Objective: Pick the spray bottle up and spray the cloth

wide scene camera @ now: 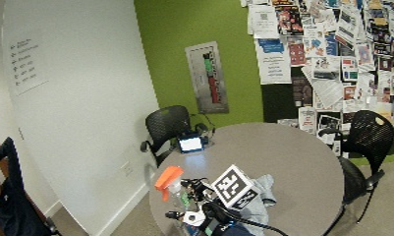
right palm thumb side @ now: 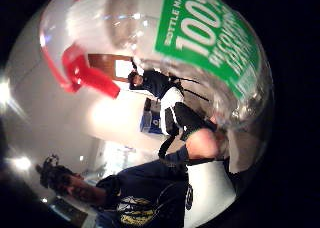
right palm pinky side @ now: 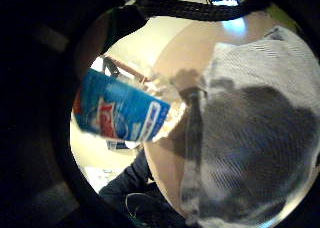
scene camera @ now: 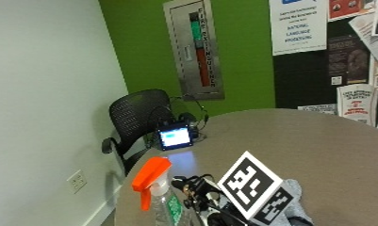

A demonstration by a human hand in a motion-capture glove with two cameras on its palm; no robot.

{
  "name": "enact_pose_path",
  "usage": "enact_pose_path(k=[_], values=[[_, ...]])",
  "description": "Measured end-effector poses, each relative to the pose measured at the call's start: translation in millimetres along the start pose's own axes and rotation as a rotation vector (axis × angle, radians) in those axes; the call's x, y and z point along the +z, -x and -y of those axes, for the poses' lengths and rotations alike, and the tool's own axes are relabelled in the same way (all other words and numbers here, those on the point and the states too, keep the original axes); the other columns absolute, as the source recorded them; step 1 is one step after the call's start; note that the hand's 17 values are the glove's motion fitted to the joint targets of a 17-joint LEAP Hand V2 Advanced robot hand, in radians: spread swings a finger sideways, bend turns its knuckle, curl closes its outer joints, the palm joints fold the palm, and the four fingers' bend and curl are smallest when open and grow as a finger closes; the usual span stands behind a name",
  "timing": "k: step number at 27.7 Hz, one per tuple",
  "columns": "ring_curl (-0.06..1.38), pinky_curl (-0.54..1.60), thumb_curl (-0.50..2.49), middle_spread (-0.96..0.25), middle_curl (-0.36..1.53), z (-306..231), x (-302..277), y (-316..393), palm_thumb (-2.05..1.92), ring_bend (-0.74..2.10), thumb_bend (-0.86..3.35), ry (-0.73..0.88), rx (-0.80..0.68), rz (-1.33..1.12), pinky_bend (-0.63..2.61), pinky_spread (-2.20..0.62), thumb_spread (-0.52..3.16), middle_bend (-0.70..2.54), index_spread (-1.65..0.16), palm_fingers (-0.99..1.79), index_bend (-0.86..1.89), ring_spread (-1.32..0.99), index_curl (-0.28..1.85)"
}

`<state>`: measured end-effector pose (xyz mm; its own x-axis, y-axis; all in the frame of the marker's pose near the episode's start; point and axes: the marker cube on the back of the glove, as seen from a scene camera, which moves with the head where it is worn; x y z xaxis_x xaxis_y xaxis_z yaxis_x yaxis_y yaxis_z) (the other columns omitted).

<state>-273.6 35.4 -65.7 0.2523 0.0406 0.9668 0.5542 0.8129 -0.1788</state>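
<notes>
So, from outside you see one spray bottle [scene camera: 158, 197] upright near the table [scene camera: 314, 146] edge, your gloved hand [scene camera: 204, 200] beside it; whether it grips, you cannot tell. Palm views: one grey cloth [right palm pinky side: 250, 133] on the table, bottle close.

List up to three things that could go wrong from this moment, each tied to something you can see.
1. The clear plastic spray bottle with an orange trigger head stands near the edge of the round grey table; a slip could send it off.
2. Its nozzle seems to point away from the grey-blue cloth, so spray may miss.
3. A small lit screen device sits on the table; stray mist might reach it.
</notes>
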Motion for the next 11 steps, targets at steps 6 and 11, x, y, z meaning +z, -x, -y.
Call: enact_pose_path(k=[6, 11], values=[[0.28, 0.39, 0.46, -0.03, 0.4, -50, -49, -13, 0.71, 0.14, -0.04, -0.007, -0.024, -0.145, 0.41, 0.24, 1.02, 0.17, -0.4, 0.26, 0.15, -0.04, 0.31], [0.26, 0.38, 0.45, -0.01, 0.38, -61, -57, -16, 0.7, 0.15, -0.03, -0.018, -0.026, -0.165, 0.42, 0.25, 1.04, 0.17, -0.41, 0.27, 0.19, -0.01, 0.32]])
